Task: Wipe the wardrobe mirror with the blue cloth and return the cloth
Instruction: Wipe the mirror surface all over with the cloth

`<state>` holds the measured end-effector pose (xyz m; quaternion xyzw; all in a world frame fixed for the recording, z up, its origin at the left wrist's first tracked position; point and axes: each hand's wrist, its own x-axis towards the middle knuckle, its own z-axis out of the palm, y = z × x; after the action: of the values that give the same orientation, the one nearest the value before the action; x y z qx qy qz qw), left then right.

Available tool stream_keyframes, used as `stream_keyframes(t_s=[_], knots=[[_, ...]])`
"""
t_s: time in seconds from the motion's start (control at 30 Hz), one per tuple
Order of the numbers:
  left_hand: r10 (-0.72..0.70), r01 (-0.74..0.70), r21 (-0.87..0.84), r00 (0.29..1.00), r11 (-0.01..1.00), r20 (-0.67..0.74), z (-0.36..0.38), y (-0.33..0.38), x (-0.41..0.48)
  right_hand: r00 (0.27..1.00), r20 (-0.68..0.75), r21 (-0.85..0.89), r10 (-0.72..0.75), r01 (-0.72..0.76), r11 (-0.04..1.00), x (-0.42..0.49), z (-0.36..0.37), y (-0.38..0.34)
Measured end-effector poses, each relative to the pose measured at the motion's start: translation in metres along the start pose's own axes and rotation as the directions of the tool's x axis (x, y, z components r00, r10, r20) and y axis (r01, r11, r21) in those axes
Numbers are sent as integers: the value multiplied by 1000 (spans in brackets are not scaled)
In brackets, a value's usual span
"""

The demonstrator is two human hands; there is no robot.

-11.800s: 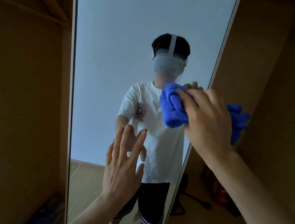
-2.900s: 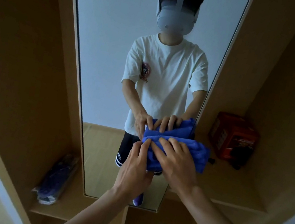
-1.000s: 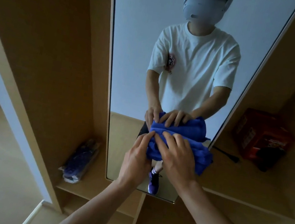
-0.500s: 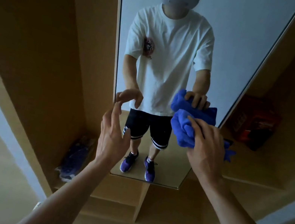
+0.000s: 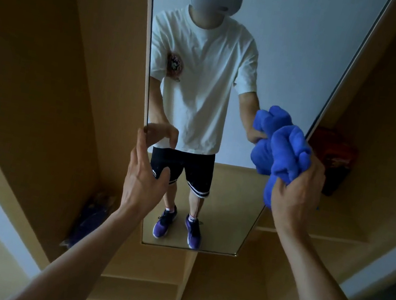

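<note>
Right hand (image 5: 298,191) has the blue cloth (image 5: 287,149) bunched up by the mirror (image 5: 302,49) edge. Left hand (image 5: 144,180) is open at the other edge.

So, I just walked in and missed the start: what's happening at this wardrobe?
A person stands facing the wardrobe mirror. The right hand grips a bunched blue cloth near the mirror's right edge, beside a shelf holding a red box. The left hand is open, raised by the left edge. The cloth is not yet put back.

Clutter sitting either side.
A red box (image 5: 333,157) is standing on the right shelf (image 5: 336,227); a bluish wrapped bundle (image 5: 92,218) is lying low left.
</note>
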<state>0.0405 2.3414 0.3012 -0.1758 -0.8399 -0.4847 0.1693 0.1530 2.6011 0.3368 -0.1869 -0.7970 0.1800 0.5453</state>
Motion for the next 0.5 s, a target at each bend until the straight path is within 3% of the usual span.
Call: stream_keyframes(t_s=[0.17,0.5], knots=[[-37,37,-13,999,999,40,-5,1,7,986,-68,40,152,-149,988,-2,25,-20],[42,-31,-99,993,995,115,-16,-5,14,986,-107,72,131,-123,990,-16,48,-53]])
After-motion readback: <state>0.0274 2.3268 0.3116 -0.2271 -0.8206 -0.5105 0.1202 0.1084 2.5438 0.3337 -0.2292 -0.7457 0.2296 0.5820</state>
